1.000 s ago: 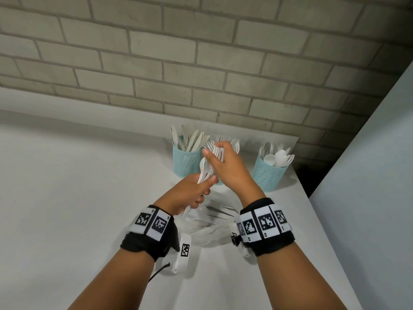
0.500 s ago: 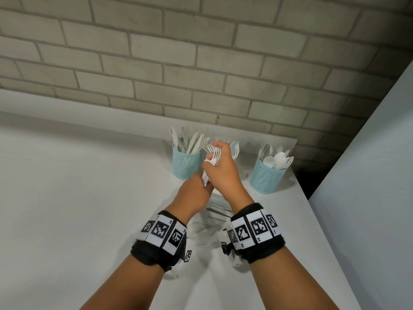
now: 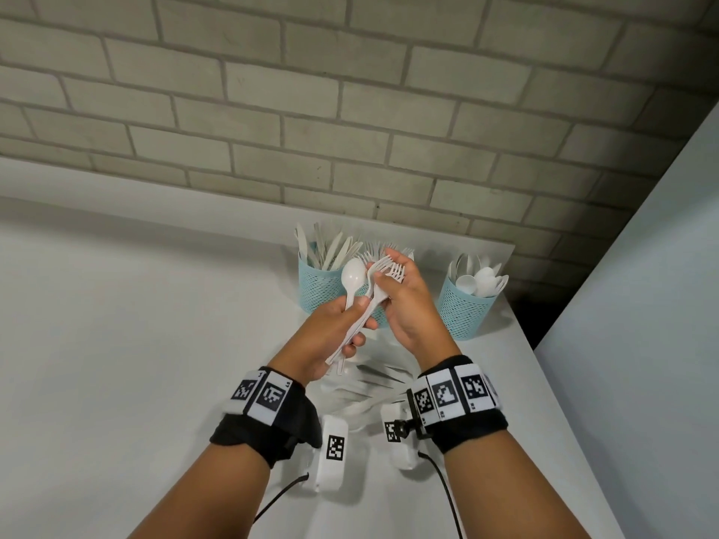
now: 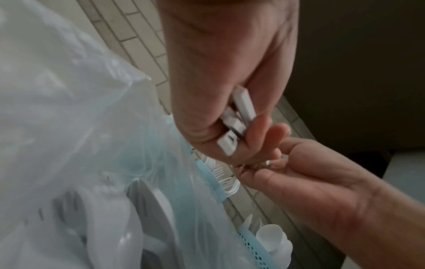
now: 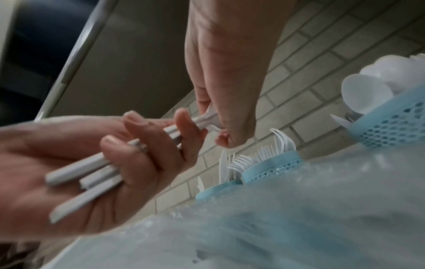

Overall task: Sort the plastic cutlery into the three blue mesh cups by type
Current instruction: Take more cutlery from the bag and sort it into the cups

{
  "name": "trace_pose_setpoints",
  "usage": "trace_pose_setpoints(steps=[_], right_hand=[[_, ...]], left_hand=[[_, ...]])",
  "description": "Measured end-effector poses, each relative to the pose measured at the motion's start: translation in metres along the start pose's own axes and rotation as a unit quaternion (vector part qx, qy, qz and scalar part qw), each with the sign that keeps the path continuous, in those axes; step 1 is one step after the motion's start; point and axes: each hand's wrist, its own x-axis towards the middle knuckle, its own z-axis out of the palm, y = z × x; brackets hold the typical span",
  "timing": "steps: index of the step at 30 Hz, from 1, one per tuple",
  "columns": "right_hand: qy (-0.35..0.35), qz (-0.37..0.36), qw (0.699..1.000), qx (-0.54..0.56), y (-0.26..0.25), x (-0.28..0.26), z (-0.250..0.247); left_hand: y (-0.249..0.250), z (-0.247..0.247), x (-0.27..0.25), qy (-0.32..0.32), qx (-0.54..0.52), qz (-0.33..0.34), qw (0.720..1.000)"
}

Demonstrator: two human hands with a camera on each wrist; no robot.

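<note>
A white plastic spoon (image 3: 352, 280) and forks (image 3: 385, 271) stand bunched above three blue mesh cups (image 3: 463, 313) of knives, forks and spoons on the tabletop (image 3: 116, 344).

No readable text; wristbands (image 3: 453, 396) carry only black-and-white square marker codes.

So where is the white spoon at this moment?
In the head view the white spoon is held up by the left hand, left of the forks, in front of the knife cup.
</note>
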Motion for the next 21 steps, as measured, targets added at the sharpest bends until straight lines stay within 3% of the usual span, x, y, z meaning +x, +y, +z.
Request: trace_pose_setpoints(steps=[5, 9, 15, 18, 21], right_hand=[[0.118, -0.052, 0.969, -0.209, 0.007, 0.002, 0.0], [0.133, -0.082, 0.931, -0.329, 0.003, 0.0, -0.002], [0.111, -0.047, 0.937, -0.327, -0.004, -0.001, -0.003], [0.1, -0.071, 0.934, -0.335, -0.005, -0.002, -0.006], [0.097, -0.071, 0.95, -0.289, -0.005, -0.002, -0.009]], left_hand=[[-0.003, 0.001, 0.0, 0.064, 0.063, 0.053, 0.995], [-0.007, 0.001, 0.001, 0.086, 0.088, 0.062, 0.991], [-0.01, 0.003, 0.006, 0.088, 0.079, 0.046, 0.992], [-0.009, 0.001, 0.006, 0.078, 0.047, 0.019, 0.996], [-0.009, 0.0, 0.005, 0.064, 0.017, 0.005, 0.998]])
